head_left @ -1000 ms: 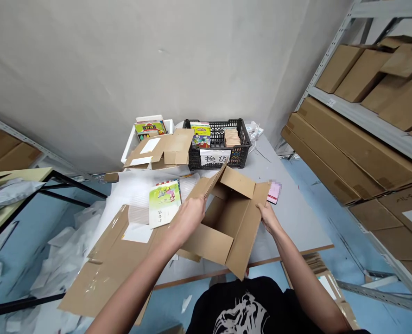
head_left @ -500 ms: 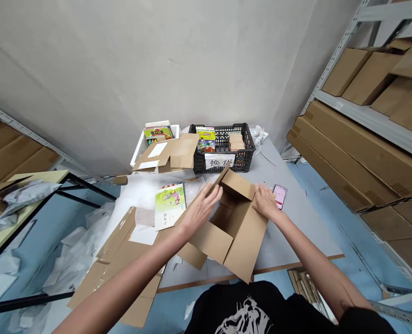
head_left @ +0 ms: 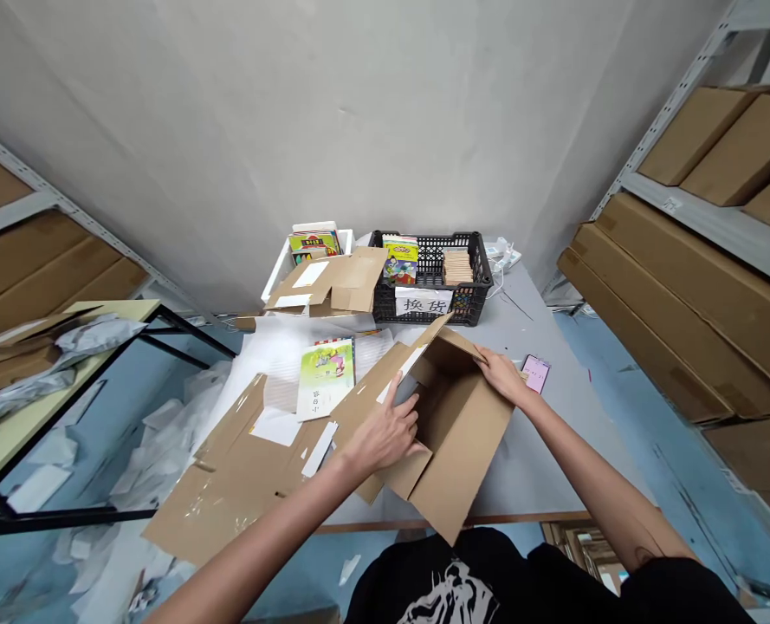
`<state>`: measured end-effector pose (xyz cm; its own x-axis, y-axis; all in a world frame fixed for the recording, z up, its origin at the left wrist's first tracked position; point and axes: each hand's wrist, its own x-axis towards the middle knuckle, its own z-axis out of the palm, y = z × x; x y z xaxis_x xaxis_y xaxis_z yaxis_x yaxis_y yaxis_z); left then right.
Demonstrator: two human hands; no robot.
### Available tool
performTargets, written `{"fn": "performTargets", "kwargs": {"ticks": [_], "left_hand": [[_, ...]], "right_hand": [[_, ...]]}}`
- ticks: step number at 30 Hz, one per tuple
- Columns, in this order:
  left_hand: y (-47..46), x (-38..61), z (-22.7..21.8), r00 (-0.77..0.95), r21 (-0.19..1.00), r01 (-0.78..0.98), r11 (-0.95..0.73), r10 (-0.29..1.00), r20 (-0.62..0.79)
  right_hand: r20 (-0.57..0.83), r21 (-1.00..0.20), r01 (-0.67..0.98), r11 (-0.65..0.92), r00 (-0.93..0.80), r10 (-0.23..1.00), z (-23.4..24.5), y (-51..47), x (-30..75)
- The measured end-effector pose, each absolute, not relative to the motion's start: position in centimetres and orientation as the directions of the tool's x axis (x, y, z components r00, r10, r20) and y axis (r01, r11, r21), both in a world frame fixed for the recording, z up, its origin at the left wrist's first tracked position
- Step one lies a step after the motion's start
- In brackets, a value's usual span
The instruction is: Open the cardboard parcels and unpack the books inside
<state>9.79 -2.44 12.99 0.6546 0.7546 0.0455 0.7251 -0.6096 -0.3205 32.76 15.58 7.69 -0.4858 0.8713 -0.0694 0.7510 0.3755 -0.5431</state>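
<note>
The left hand (head_left: 390, 429), palm down, has its fingers curled at the left side of an open cardboard box (head_left: 466, 455); its thumb points to the far side, and whether it pinches a flap cannot be told. The right hand (head_left: 500, 374), well apart from it, is clamped on the box's far right edge, its thumb hidden. Both forearms reach in from the near side. The box tilts over the near middle of the table (head_left: 572, 433); its inside is shadowed and its underside unseen. To the left, a green-and-white book (head_left: 326, 379) lies beside flattened cardboard (head_left: 229, 498); to the right, a phone (head_left: 536, 374) is partly blurred. Beyond, a black crate (head_left: 431, 270) holds books whose lower parts its wall covers. Shelving (head_left: 715, 234) at right is cut off.
</note>
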Motion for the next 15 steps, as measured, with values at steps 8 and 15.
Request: {"fn": "performTargets", "kwargs": {"ticks": [8,15], "left_hand": [[-4.0,10.2,15.2,0.556,-0.250,0.815,-0.523,0.827,0.084],[-8.0,12.3,13.2,0.489,-0.204,0.861,-0.466,0.868,0.080]], "right_hand": [[-0.323,-0.908,0.344,-0.239,-0.214,0.922,8.4,17.0,35.2],[-0.509,-0.840,-0.079,-0.537,-0.228,0.830,7.5,15.1,37.1]]}}
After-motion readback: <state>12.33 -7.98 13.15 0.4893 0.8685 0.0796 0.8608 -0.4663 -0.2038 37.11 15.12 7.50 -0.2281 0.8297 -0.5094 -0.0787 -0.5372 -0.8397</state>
